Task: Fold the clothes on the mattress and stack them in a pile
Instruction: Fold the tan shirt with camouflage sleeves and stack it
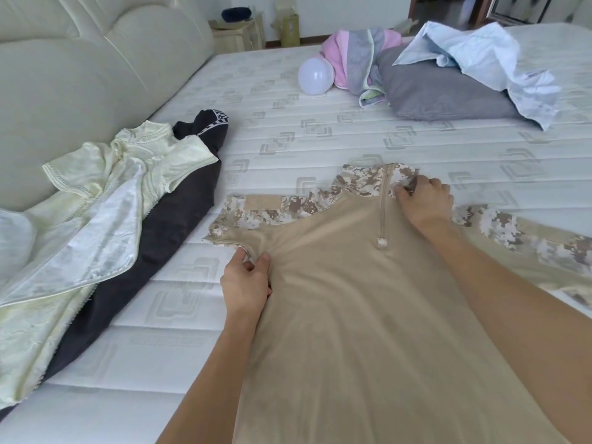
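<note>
On the near half of the mattress (288, 100), head view, one entry per item.

Tan shirt (352, 299): spread face up, camouflage yoke and collar toward the far edge, hem running off toward the near edge. Long axis near-to-far, zip (382, 206) roughly on its midline. One camouflage sleeve (525, 238) extends toward the right edge; the other sleeve appears already turned in at the shoulder.

Left hand (245, 280): at the shirt's left shoulder seam, thumb and fingers pinching a fold of tan cloth.

Right hand (424, 200): at the collar just right of the zip, fingers curled, gripping the camouflage fabric.

Judgement: the unfolded sleeve lies to the right of the right hand, which is the nearer hand; bringing it across the long axis is likely the next fold.

Pale yellow garment (105, 193): unfolded, at the left edge, lying over a dark garment (166, 213).

Far right corner: grey pillow (442, 88), light blue cloth (487, 56) crumpled on it, pink and grey striped cloth (358, 56) beside, white balloon (315, 75) touching that cloth.

No folded pile in view.

Surface: white quilted mattress with a grey square motif. Cream padded headboard (89, 59) along the left edge. Room beyond: a small bedside cabinet (238, 32), a doorway, blurred.
</note>
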